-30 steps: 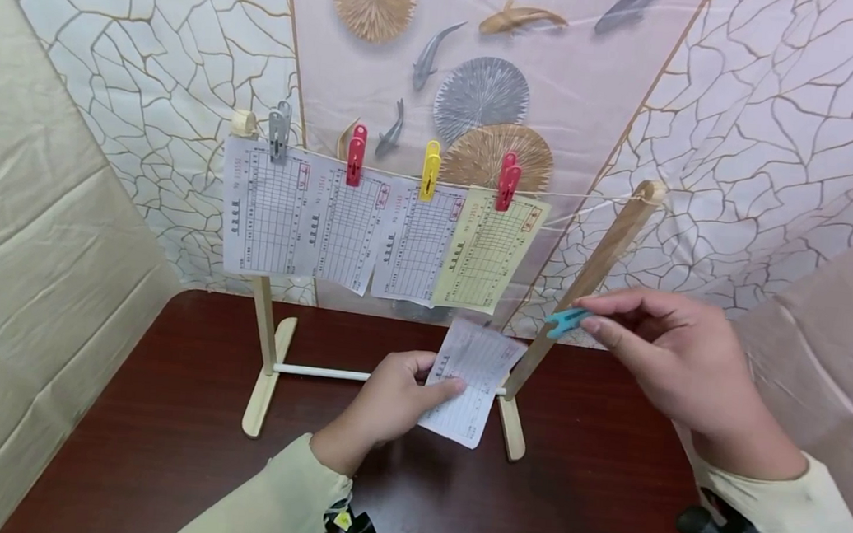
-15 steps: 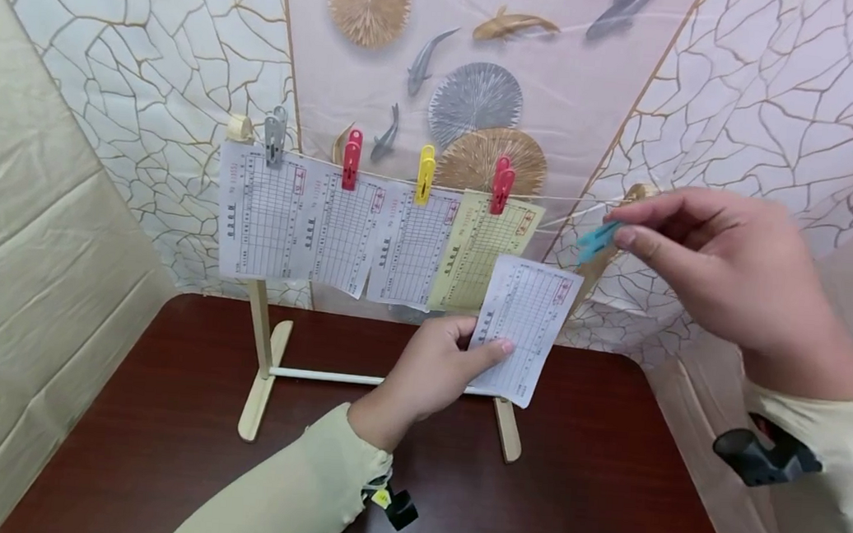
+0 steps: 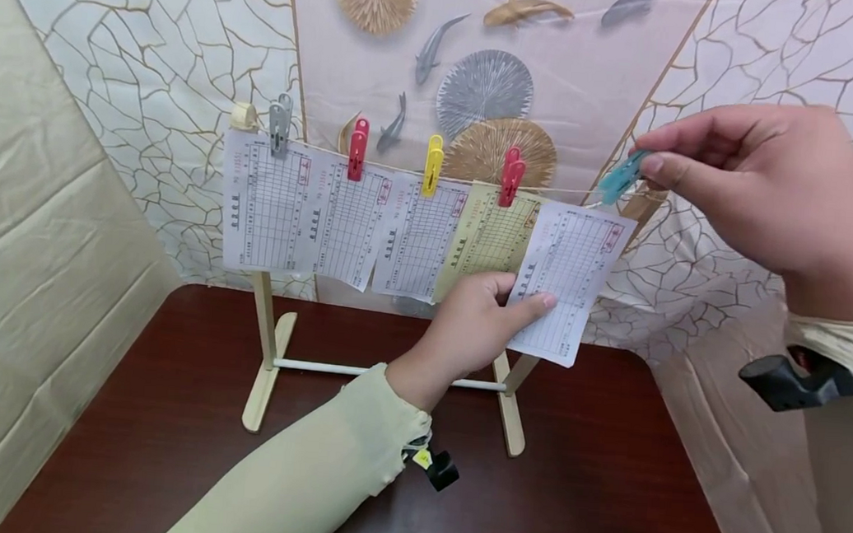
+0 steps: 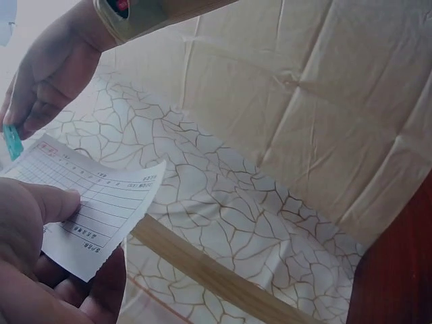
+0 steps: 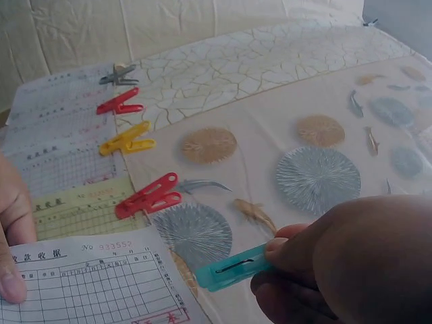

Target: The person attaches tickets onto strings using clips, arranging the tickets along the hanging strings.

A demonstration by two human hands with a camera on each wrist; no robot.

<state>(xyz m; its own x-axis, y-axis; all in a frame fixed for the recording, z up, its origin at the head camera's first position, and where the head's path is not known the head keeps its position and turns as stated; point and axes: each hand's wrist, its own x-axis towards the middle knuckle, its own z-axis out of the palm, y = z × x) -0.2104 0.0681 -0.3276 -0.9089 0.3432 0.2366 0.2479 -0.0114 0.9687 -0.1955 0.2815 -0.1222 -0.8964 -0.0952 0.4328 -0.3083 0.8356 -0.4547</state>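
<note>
My left hand (image 3: 478,320) pinches a white receipt slip (image 3: 578,277) between thumb and fingers. The slip's top edge is close to the string (image 3: 550,192), and it overlaps the yellow slip (image 3: 491,234) in the head view. My right hand (image 3: 766,183) pinches a teal clothespin (image 3: 621,178) by its handle end, just above the slip's upper right corner. In the right wrist view the clothespin (image 5: 233,270) points toward the printed slip (image 5: 88,283). Along the string hang three white slips (image 3: 270,214) and the yellow one, held by grey (image 3: 279,128), red (image 3: 358,150), yellow (image 3: 433,166) and red (image 3: 511,177) clothespins.
The string runs between two wooden posts (image 3: 263,317) on flat wooden feet (image 3: 510,421), joined low down by a white rod (image 3: 323,367). The stand is on a dark red-brown table (image 3: 161,446). Behind it hangs a patterned cloth (image 3: 151,57); beige cloth (image 3: 32,272) drapes the sides.
My left hand has raised the white slip up and to the right, to the string's height. My right hand has moved up with the teal clothespin, which now tilts downward.
</note>
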